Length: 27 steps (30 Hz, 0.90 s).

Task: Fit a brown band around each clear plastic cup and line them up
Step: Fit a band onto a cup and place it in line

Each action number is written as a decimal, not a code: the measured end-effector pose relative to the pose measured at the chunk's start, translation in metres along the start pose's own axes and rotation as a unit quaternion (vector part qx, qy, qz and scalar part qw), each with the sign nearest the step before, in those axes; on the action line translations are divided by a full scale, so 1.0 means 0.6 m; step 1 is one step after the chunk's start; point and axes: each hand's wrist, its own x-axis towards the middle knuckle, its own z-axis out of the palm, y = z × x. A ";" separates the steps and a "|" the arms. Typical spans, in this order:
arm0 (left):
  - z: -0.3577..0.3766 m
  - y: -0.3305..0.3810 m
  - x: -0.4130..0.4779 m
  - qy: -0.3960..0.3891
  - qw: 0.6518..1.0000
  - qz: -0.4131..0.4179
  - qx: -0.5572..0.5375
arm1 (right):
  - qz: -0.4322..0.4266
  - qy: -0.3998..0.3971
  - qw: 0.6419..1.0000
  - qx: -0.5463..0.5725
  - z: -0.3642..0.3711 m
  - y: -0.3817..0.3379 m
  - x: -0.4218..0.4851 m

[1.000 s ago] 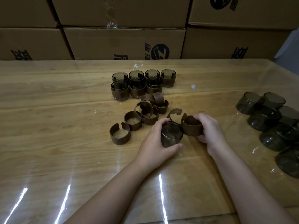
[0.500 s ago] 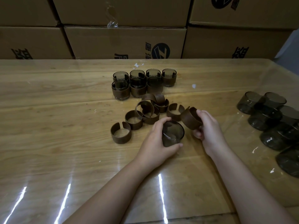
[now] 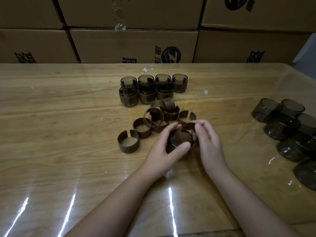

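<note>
Near the worktop's (image 3: 51,117) middle, the clear cup (image 3: 179,142) is gripped by the left hand (image 3: 164,151); the brown band (image 3: 188,127), apart half a second ago, is now pressed around it by the right hand (image 3: 208,142), so fitting has begun.

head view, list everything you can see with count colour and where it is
banded cups: seven, clear smoky with brown bands, two rows at the far middle of the table
loose bands: about seven, brown split rings, heaped in the middle, one apart at the left
bare cups: at least six, clear smoky, lying in a cluster at the right edge
cup in work: one, clear smoky, between both hands, brown band partly around it
table: one, light wood under a glossy clear cover
cardboard boxes: several, brown with dark print, stacked behind the table
left hand: grips the cup from the left
right hand: presses the band at the cup's right and far side
</note>
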 end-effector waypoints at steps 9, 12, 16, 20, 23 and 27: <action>0.004 0.011 0.003 0.020 1.000 0.005 -0.019 | -0.081 0.014 0.990 -0.111 0.019 0.009 -0.012; 0.004 0.012 0.003 0.026 0.999 0.008 -0.032 | -0.068 0.030 0.991 -0.114 0.021 0.011 -0.012; 0.004 0.013 0.004 0.036 0.999 0.011 -0.036 | 0.004 -0.029 0.999 -0.039 0.026 0.005 -0.014; 0.004 0.015 0.005 0.041 0.999 0.003 -0.035 | 0.025 -0.034 0.999 -0.027 0.024 0.006 -0.015; 0.008 0.018 0.004 0.046 0.998 0.001 -0.034 | 0.028 -0.014 0.999 -0.027 0.023 0.009 -0.017; 0.013 0.019 0.006 0.059 0.997 -0.007 -0.041 | 0.048 0.007 0.999 0.002 0.026 0.009 -0.017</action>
